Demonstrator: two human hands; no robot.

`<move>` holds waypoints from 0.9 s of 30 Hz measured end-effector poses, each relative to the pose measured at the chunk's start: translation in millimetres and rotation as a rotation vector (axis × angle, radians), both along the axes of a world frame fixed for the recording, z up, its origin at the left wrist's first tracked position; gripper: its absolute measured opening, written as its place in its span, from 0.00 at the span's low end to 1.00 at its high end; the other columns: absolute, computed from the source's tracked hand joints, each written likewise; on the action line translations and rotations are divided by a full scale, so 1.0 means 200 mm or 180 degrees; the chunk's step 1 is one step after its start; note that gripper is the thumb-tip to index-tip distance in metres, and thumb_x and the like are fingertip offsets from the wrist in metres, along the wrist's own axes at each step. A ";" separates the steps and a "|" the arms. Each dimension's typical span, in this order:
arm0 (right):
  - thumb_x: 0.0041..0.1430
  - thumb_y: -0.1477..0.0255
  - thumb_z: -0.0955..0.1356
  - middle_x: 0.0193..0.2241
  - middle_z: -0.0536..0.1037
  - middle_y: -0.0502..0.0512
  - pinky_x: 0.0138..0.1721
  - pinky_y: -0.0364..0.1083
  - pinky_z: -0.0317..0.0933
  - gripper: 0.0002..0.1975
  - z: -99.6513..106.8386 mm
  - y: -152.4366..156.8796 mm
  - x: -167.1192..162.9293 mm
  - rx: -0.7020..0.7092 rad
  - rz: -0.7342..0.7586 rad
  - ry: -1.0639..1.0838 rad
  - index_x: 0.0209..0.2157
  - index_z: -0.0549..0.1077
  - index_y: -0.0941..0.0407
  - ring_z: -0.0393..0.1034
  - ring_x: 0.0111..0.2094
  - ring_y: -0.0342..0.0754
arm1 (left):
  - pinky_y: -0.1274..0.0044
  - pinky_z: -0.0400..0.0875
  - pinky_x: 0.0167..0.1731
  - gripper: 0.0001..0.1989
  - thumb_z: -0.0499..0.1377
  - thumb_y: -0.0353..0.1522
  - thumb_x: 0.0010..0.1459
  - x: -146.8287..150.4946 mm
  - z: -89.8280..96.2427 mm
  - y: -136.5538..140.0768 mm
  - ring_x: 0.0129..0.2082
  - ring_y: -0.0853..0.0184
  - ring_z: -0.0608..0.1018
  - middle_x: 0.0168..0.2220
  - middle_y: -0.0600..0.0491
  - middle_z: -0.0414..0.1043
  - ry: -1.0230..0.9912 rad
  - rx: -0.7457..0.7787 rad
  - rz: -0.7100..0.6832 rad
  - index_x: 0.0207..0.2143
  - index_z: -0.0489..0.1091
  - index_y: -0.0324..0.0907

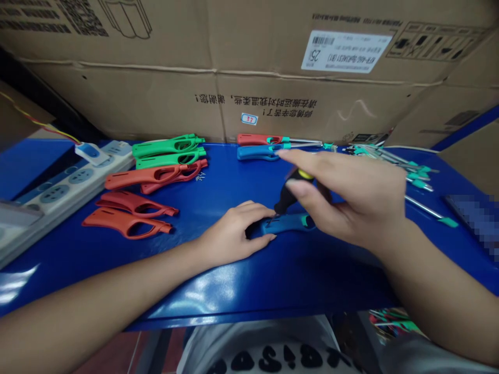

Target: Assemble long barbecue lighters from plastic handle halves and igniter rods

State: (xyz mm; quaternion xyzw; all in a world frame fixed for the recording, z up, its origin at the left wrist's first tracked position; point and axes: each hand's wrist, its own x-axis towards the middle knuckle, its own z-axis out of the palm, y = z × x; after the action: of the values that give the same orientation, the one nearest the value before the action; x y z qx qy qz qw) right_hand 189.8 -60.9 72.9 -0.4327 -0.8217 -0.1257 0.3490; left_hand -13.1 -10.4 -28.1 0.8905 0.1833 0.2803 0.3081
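Note:
My left hand (232,231) steadies a blue gas lighter (287,224) flat on the table, with thumb and fingers on either side of its handle end. In my right hand (353,192) is a screwdriver (288,196) with a black and yellow handle. It points down at the lighter's handle, just beside my left fingertips. The exact contact of its tip is too small to make out. The lighter's far end is partly hidden behind my right hand. Beyond my hands lie a red lighter (251,139) and another blue lighter (255,152), both with metal tubes.
Green handle shells (167,146) and several red-orange shells (128,223) lie on the left of the blue table (218,291). Tiny metal pieces (200,176) sit near them. Metal lighter tubes (417,174) are at right. A power strip (58,192) runs along the left; a cardboard box (156,93) stands behind.

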 end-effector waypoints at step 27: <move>0.70 0.67 0.64 0.41 0.83 0.54 0.37 0.45 0.72 0.15 -0.03 0.04 0.01 -0.0761 0.0532 0.0927 0.52 0.78 0.52 0.77 0.33 0.44 | 0.67 0.75 0.50 0.18 0.65 0.31 0.60 0.00 0.02 0.00 0.48 0.60 0.79 0.47 0.47 0.78 0.0040 -0.0037 -0.0014 0.53 0.72 0.42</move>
State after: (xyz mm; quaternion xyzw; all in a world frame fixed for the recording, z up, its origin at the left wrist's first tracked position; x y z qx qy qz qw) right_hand 191.1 -51.9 67.9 -0.4149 -0.8047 0.0660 0.4195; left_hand -13.6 -11.0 -24.8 0.8908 0.1849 0.2729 0.3128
